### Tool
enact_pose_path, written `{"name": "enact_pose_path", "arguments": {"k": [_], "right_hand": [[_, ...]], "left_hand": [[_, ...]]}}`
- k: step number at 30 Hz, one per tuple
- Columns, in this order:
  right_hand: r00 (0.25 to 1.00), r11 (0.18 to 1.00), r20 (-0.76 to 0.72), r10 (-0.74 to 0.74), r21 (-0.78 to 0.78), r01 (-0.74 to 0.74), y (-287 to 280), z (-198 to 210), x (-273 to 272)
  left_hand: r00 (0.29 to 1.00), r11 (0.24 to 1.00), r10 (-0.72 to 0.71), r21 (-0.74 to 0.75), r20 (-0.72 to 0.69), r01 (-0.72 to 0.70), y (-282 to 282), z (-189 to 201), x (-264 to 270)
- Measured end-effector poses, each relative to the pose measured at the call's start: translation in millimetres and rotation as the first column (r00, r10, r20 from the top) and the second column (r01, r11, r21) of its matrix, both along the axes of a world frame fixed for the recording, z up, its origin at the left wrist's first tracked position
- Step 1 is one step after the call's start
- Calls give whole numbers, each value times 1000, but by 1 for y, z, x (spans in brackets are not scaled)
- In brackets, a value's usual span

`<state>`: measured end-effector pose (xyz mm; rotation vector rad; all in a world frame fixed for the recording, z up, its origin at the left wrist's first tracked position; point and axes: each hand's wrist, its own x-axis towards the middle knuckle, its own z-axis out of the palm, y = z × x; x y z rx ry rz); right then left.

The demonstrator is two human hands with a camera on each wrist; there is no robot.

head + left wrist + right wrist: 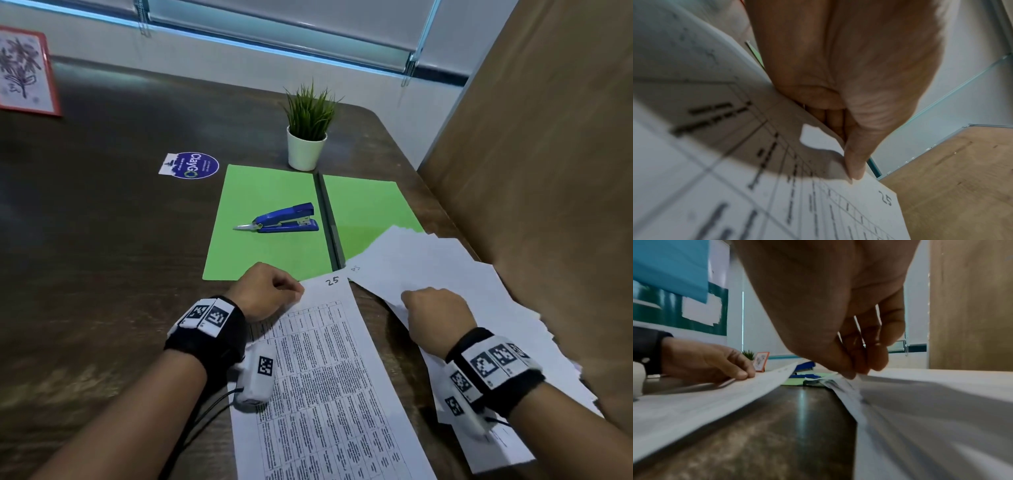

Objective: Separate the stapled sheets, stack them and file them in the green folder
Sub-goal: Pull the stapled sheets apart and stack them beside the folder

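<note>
A printed sheet marked "25" lies face up on the dark table. My left hand pinches its top left corner, thumb on top, fingers curled under. To the right lies a loose pile of blank-side sheets, partly over the open green folder. My right hand pinches the left edge of that pile's top sheets and lifts them a little. A blue stapler with a staple-remover tip rests on the folder's left half.
A small potted plant stands just behind the folder. A round purple sticker is on the table to the left, and a red-framed card at far left. A brown partition rises along the right edge.
</note>
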<state>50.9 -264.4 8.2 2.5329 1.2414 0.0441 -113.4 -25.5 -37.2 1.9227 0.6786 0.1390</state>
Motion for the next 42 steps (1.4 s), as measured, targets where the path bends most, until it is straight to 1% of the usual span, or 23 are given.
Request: {"name": "enact_pose_path", "arguments": {"k": [4,11,13,14,15,16,17,18,19,20,21,22,25,28,30,31,33,34,36,37,38,40,42], "right_hand": [[993,993,-15,-121,6,121,-3,3,-2],[967,974,-120,-226,-21,225,0,6,-3],[965,971,-103,-240,-9,240,1,6,-6],[972,974,-75,-222,34,225,2,6,-9],[979,972,-62,-193,122,199,3,5,-11],[983,949,-94,-156,262,176,4,3,-14],[971,891,-208,-117,410,195,5,0,-16],[920,807,-390,-52,526,268,7,-3,-19],[819,732,-574,21,567,379,10,-6,-23],[698,688,-711,87,549,475,13,-11,-28],[600,675,-790,130,513,530,15,-17,-32],[543,683,-825,155,487,545,16,-24,-35],[532,686,-833,151,476,550,16,-42,-33],[491,679,-857,157,454,576,15,-45,-28],[460,724,-872,168,426,542,14,-42,-29],[429,758,-887,172,397,518,12,-39,-30],[335,832,-930,150,302,466,7,-31,-32],[316,872,-941,118,251,420,4,-26,-32],[350,928,-934,78,196,316,-4,-19,-29],[371,931,-925,78,200,304,-7,-15,-25],[412,920,-907,90,234,314,-10,-11,-23],[561,845,-818,129,387,369,-12,-1,-15],[676,717,-716,177,564,409,-14,20,-7]], "left_hand": [[1000,1000,2,9,-3,-2,1,-2,2],[1000,1000,-1,19,4,1,-1,-1,0],[1000,1000,-6,26,24,5,-1,-2,0],[999,1000,-6,25,47,5,-1,-3,0],[997,1000,-2,21,75,0,0,-3,0],[994,1000,8,16,105,-10,0,-4,0],[991,1000,23,6,130,-24,0,-3,0],[988,999,37,-11,151,-36,0,-3,0],[985,999,48,-29,164,-44,0,-3,0],[984,998,51,-44,171,-44,0,-2,0],[984,998,52,-52,170,-44,0,-2,-1],[985,997,51,-58,165,-42,-1,-2,-1],[989,997,57,-61,138,-49,-2,-1,-1],[991,996,65,-61,117,-58,-3,-1,-1],[990,996,71,-71,120,-63,-3,0,-1],[989,995,77,-72,123,-69,-4,0,0],[986,993,100,-77,136,-90,-2,-2,1],[982,991,116,-79,148,-105,-1,-2,1],[974,989,139,-75,179,-128,0,-2,1],[969,988,150,-70,196,-139,0,-1,2],[962,986,163,-64,219,-153,0,0,2],[938,977,211,-71,275,-199,-1,5,4],[915,966,258,-49,310,-255,-4,11,4]]}}
